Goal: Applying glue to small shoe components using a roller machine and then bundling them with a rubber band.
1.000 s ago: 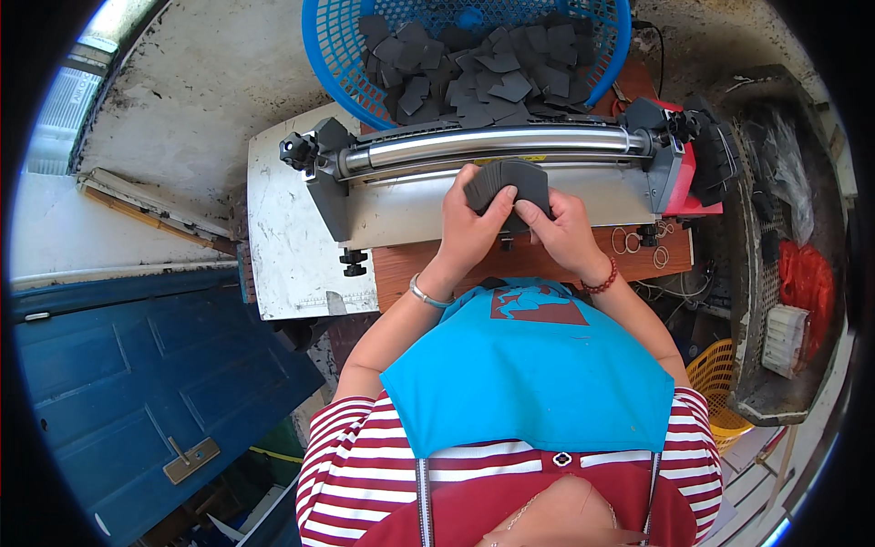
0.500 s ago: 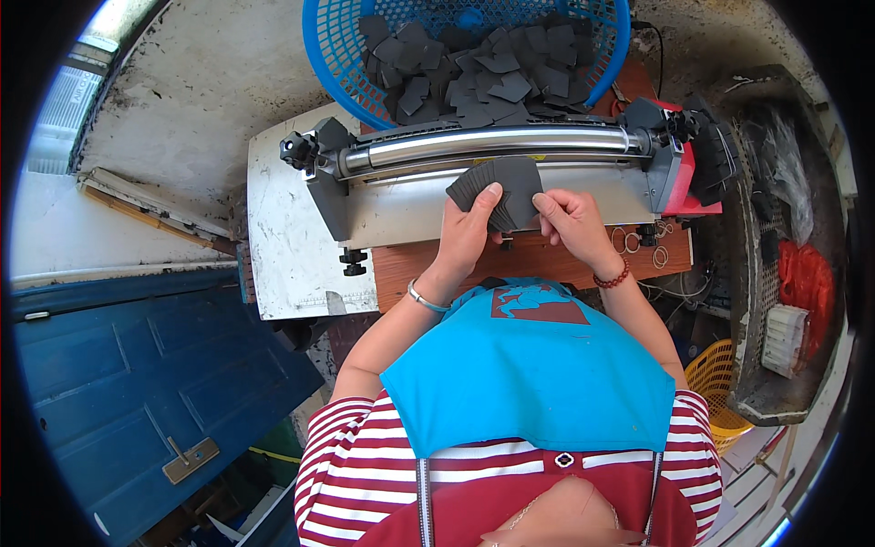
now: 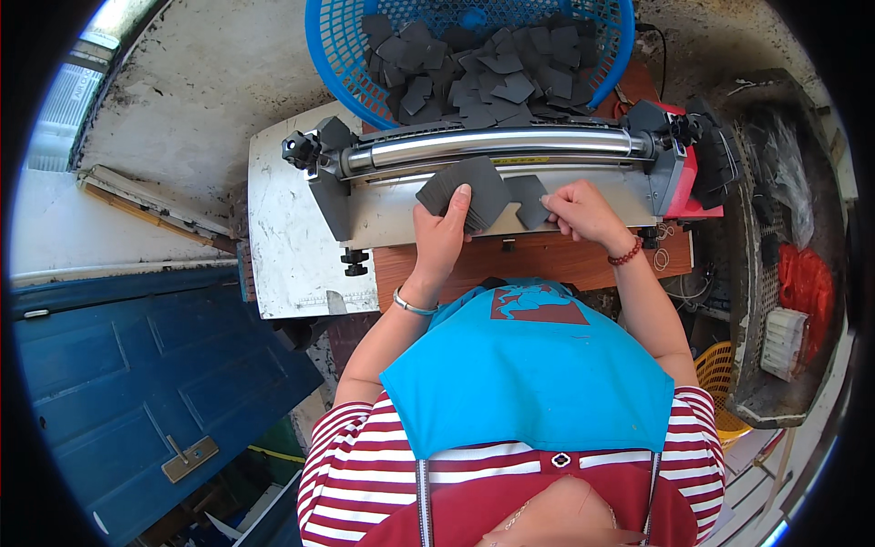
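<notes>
My left hand (image 3: 441,228) grips a fanned stack of dark grey sheet pieces (image 3: 467,193), thumb on top. To its right, my right hand (image 3: 583,215) pinches the edge of one single grey piece (image 3: 529,201), which is apart from most of the stack. Both hands are over the front plate (image 3: 383,206) of a machine with a long shiny metal roller (image 3: 492,144). Behind the roller, a blue plastic basket (image 3: 321,56) holds many loose grey pieces (image 3: 492,82) of the same sort.
Black knobs (image 3: 299,149) stick out at the machine's ends, above a brown wooden tabletop (image 3: 437,273). A white board (image 3: 296,219) lies to the left. Rubber-band-like loops (image 3: 663,246) hang at the right, near a yellow basket (image 3: 718,383) and a trough with a red plastic bag (image 3: 804,284).
My hands have moved apart. The right hand has drawn one grey piece rightward off the stack, while the left hand has shifted left with the rest.
</notes>
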### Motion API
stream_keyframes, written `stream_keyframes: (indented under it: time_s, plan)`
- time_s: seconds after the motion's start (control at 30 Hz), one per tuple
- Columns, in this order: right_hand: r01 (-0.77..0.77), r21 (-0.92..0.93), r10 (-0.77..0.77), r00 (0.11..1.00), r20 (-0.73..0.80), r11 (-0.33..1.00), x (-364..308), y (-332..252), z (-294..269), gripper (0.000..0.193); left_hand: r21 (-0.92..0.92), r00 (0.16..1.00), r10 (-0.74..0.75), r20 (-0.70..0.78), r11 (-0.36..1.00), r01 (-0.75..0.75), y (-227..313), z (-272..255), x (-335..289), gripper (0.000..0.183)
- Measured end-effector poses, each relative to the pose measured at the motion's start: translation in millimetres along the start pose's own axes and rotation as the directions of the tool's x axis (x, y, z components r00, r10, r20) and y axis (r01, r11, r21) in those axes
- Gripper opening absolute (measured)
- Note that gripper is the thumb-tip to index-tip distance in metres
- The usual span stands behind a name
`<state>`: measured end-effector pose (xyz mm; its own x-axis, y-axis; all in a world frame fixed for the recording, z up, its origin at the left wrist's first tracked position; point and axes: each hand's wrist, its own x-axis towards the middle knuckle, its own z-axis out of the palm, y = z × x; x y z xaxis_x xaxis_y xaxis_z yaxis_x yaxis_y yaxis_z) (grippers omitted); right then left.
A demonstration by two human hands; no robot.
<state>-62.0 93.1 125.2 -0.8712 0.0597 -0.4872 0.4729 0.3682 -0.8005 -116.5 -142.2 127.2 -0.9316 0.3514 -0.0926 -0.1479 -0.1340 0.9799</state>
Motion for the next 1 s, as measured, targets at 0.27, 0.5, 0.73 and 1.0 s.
stream_keyframes:
  time_s: [0.27,0.5,0.73,1.0]
  plan:
    - [0.257,0.031,-0.254,0.964,-0.073,0.966,2.1,-20.0,21.5,0.044,-0.043,0.990,-0.138,0.042,0.989,0.140,-3.0,11.9,-0.8,0.023]
    - [0.143,0.129,-0.159,0.979,0.124,0.981,-2.5,-14.7,3.8,0.035,-0.057,0.995,-0.091,0.031,0.994,0.092,-2.8,-0.7,3.1,0.025]
    - [0.057,-0.133,-0.070,0.993,-0.097,0.990,14.2,-21.1,0.8,0.045,-0.047,0.992,-0.117,0.047,0.992,0.119,-4.1,8.7,2.7,0.024]
    - [0.214,0.143,-0.232,0.965,0.124,0.966,2.8,-21.8,22.6,0.040,-0.139,0.989,-0.137,0.053,0.980,0.143,-0.8,12.0,1.9,0.021]
